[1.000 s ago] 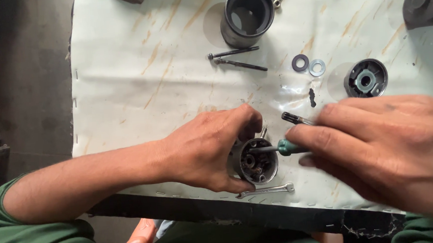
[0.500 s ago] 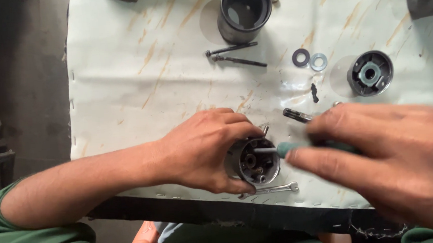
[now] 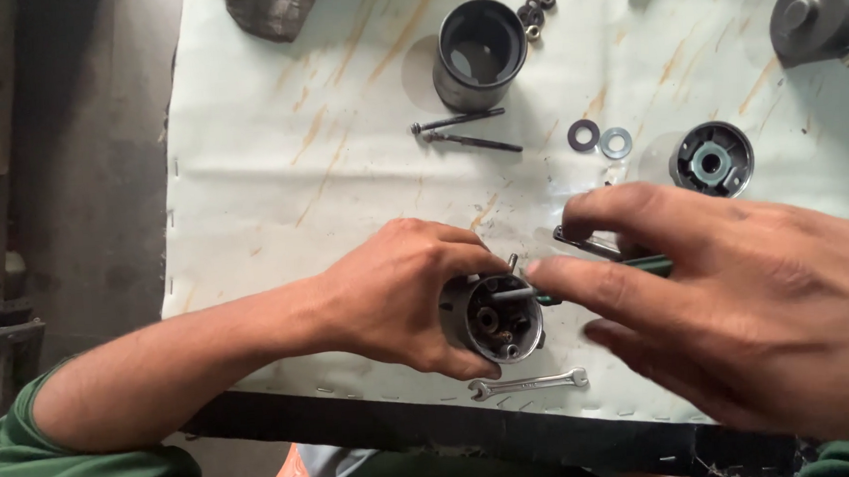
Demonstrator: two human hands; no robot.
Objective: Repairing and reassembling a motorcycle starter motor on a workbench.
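Note:
My left hand [image 3: 398, 294] grips a small round metal housing [image 3: 496, 321] with brushes and posts inside, held near the table's front edge. My right hand [image 3: 742, 288] holds a green-handled screwdriver [image 3: 642, 267], its tip reaching into the housing from the right. The fingers of my right hand hide most of the tool's handle.
A small spanner [image 3: 529, 383] lies just below the housing. Farther back on the stained white sheet [image 3: 274, 179] stand a dark cylinder casing [image 3: 478, 52], two long bolts [image 3: 465, 133], two washers [image 3: 599, 139], several nuts [image 3: 534, 11], a round end cap [image 3: 711, 160] and a grey motor part [image 3: 823, 8].
My right hand has shifted slightly, with its fingers spread more over the screwdriver. My left hand still grips the housing in the same place.

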